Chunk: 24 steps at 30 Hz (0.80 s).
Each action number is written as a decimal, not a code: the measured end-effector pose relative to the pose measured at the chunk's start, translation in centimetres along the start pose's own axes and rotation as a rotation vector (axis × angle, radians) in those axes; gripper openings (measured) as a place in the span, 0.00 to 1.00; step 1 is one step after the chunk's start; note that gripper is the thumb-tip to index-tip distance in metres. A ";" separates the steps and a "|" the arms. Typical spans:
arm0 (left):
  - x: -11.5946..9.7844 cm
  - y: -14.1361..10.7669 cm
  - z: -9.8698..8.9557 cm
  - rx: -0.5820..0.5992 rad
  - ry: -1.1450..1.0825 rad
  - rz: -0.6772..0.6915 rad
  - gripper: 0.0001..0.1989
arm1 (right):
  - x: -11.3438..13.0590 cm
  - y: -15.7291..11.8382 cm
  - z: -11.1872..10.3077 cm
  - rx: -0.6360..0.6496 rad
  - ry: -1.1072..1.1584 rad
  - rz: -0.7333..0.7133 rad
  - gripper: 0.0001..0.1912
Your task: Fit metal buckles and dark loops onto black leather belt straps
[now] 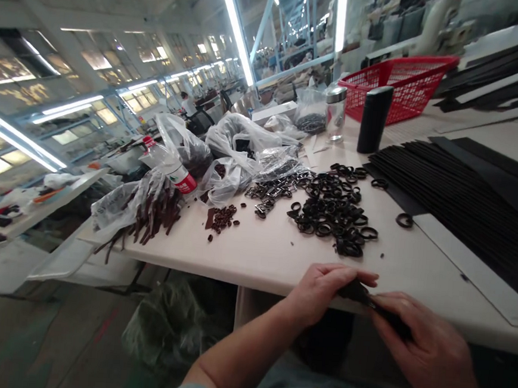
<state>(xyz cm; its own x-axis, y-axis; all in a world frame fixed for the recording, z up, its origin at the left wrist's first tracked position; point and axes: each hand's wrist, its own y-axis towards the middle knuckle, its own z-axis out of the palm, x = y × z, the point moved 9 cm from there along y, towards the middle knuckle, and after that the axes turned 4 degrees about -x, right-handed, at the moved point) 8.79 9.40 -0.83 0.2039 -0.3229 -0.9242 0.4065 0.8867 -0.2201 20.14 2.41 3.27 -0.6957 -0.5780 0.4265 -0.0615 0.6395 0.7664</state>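
At the table's front edge, my left hand (318, 291) grips one end of a dark strap (353, 291), its thumb and fingers closed on it. My right hand (427, 342) is wrapped round a dark length just beside it, which looks like the same strap. A small shiny spot, perhaps metal, shows between the hands; I cannot make out what it is. Beyond my hands lies a heap of black loops (330, 205), with silvery metal buckles (280, 186) on its left. Long black strips (456, 197) are stacked to the right.
Small brown rings (224, 217), brown straps (156, 210) and a red-labelled bottle (175, 169) lie leftward. Behind are plastic bags (241, 136), a glass jar (336, 113), a black flask (375, 119) and a red basket (402, 88). A white board (468, 264) lies at right.
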 end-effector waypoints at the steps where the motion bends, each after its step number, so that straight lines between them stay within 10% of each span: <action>1: -0.3 -0.3 0.5 0.015 0.059 0.027 0.19 | 0.0 0.0 0.0 -0.009 -0.030 -0.013 0.03; 9: 1.2 -1.4 1.7 0.107 -0.068 0.037 0.28 | 0.4 -0.4 0.2 0.004 -0.136 -0.015 0.07; 19: -1.1 -2.8 0.0 0.156 0.128 0.159 0.27 | -2.9 -2.4 3.6 0.394 0.305 0.539 0.12; 24: -1.2 -3.3 1.2 0.327 0.114 0.215 0.28 | -4.1 -2.8 3.5 0.335 0.269 0.672 0.06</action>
<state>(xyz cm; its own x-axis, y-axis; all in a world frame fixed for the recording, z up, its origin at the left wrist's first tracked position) 8.30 6.45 1.42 0.2228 -0.0868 -0.9710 0.6308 0.7722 0.0757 20.61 4.75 -2.32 -0.4666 -0.0897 0.8799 0.0682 0.9882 0.1370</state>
